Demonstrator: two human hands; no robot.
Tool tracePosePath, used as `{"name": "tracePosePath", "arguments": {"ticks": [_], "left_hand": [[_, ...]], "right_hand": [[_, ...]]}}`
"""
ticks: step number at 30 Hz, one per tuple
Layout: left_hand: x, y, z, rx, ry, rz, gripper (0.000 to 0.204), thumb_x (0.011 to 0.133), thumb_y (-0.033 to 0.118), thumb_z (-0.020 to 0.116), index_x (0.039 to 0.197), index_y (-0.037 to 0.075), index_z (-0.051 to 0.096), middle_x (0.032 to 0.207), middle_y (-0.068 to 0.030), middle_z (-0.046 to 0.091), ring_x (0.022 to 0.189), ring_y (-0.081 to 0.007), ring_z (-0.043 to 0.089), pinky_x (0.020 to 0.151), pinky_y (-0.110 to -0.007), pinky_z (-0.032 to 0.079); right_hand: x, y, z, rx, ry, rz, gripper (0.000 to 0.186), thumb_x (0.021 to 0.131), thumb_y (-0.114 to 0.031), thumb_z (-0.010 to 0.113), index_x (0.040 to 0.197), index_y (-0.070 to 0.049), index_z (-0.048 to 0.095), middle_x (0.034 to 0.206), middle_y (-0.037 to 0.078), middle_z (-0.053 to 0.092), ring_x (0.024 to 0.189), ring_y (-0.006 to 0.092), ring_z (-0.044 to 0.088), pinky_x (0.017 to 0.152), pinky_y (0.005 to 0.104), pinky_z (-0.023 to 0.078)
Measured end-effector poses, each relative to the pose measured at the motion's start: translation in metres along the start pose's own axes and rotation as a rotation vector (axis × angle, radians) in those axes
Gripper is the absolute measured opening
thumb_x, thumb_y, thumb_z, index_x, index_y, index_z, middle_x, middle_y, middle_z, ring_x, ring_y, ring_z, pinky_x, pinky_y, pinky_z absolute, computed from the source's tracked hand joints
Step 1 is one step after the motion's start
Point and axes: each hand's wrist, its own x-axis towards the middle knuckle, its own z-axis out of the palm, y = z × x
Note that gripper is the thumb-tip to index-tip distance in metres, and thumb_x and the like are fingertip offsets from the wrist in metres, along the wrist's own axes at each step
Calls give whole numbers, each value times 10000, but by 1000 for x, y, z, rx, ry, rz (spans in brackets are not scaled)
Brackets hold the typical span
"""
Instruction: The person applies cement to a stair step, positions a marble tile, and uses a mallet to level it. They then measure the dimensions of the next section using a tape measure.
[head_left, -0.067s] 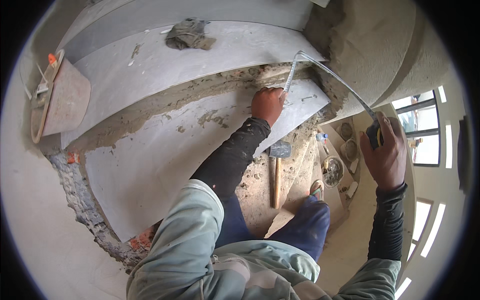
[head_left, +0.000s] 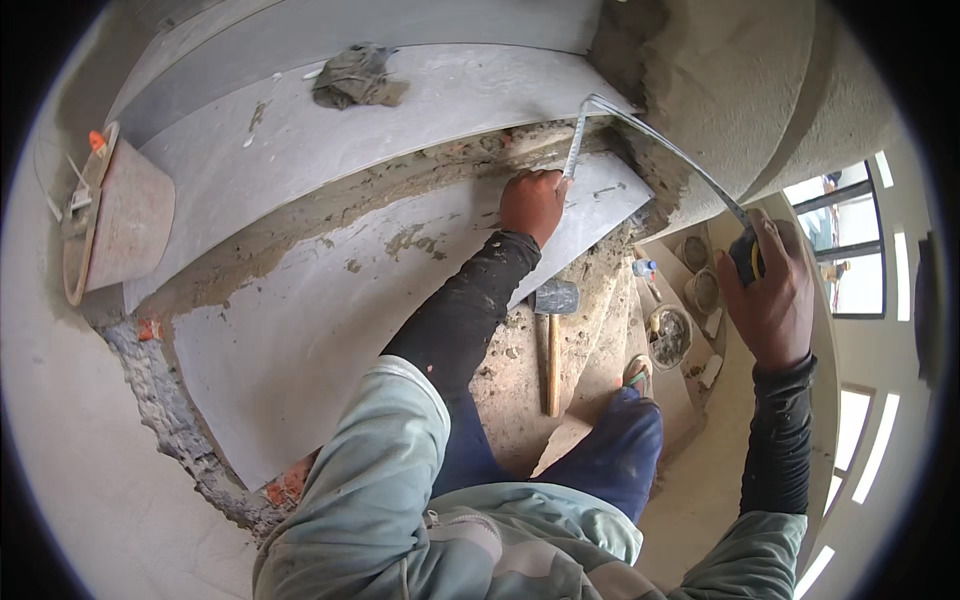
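A tape measure [head_left: 741, 252] is in my right hand [head_left: 778, 305], which is wrapped round its dark case at the right. Its metal blade [head_left: 672, 146] runs up to the left, bends sharply near the upper step's edge and drops to my left hand [head_left: 534, 205]. My left hand is closed on the blade's end, resting over the grey lower tread slab [head_left: 290, 370]. Its fingertips are partly hidden from above. The upper tread slab [head_left: 450, 90] lies behind, with a rough mortar strip [head_left: 340, 200] between the two.
A mallet [head_left: 556, 298] with a wooden handle lies below the slab. A crumpled grey cloth [head_left: 352, 76] rests on the upper slab. A tilted bucket [head_left: 130, 215] stands at left. Several mortar containers [head_left: 670, 335] sit lower down, right of my foot. A curved plastered wall [head_left: 745, 90] borders the right.
The view has shifted slightly, with the slabs and cloth sitting a little further left. Both hands keep their grip on the tape measure.
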Motion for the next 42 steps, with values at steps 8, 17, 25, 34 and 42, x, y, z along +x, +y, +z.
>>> {"name": "tracePosePath", "arguments": {"ticks": [8, 17, 25, 34, 42], "left_hand": [[29, 4, 81, 168, -25, 90, 250, 947, 312, 654, 890, 84, 740, 909, -123, 719, 897, -332, 671, 971, -456, 481], [36, 9, 87, 198, 48, 107, 232, 916, 243, 699, 857, 21, 722, 861, -173, 658, 824, -395, 638, 727, -478, 506], [34, 13, 87, 247, 20, 81, 255, 931, 263, 685, 864, 19, 717, 887, -172, 645, 809, -394, 643, 708, -484, 510], [35, 14, 88, 270, 19, 90, 259, 933, 269, 682, 848, 28, 715, 913, -164, 638, 782, -411, 641, 704, -503, 512], [30, 21, 54, 57, 16, 107, 181, 942, 173, 668, 966, -2, 709, 901, -180, 654, 835, -394, 630, 747, -456, 501]], "right_hand": [[5, 67, 38, -13, 64, 48, 464, 791, -218, 773, 1200, -23, 679, 963, 173, 616, 881, 346, 656, 781, 432, 549], [2, 81, 69, 11, 117, 35, 474, 805, -259, 793, 1214, -44, 687, 967, 163, 597, 853, 335, 651, 769, 420, 556], [1, 84, 77, 33, 146, 29, 455, 813, -248, 762, 1203, -25, 690, 953, 182, 608, 843, 353, 650, 762, 431, 553], [-4, 84, 78, 38, 113, 66, 454, 812, -241, 756, 1197, -11, 688, 944, 192, 609, 821, 360, 652, 758, 436, 558], [-45, 100, 59, 234, 48, 153, 486, 784, -195, 795, 1212, -15, 650, 1039, 188, 630, 896, 361, 658, 822, 422, 544]]}}
